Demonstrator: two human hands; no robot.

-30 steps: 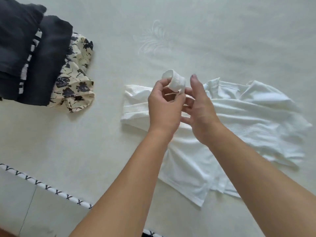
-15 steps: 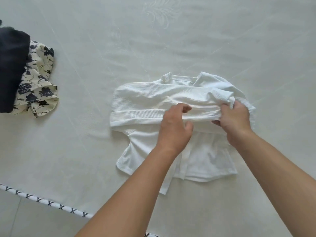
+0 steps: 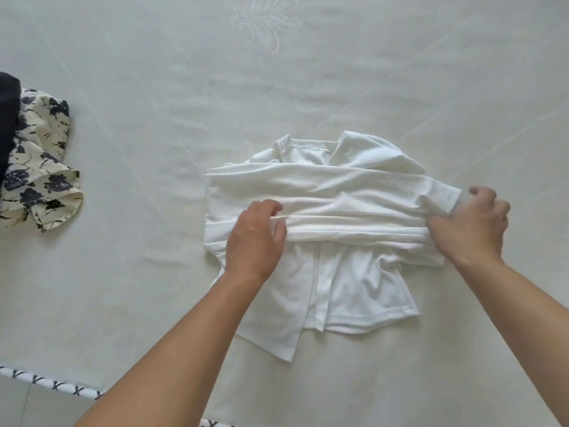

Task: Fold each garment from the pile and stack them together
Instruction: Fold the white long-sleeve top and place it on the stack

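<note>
**White top held across its folded sleeves**

A white ribbed garment lay on the pale quilted mattress, a little toward 4 o'clock from the middle of the view. Its sleeves were folded across the body in a wide band, and the thinner hem spread out toward 6 o'clock. The left hand sat on the band's 9 o'clock part, fingers curled over a fold and pinching the cloth. The right hand gripped the band's 3 o'clock end, fingers bent around the sleeve cuff. At 9 o'clock, well apart, lay a cream garment with dark flowers, touching a dark garment at the edge. Patterned piping ran along the mattress edge near 7 o'clock.
</note>
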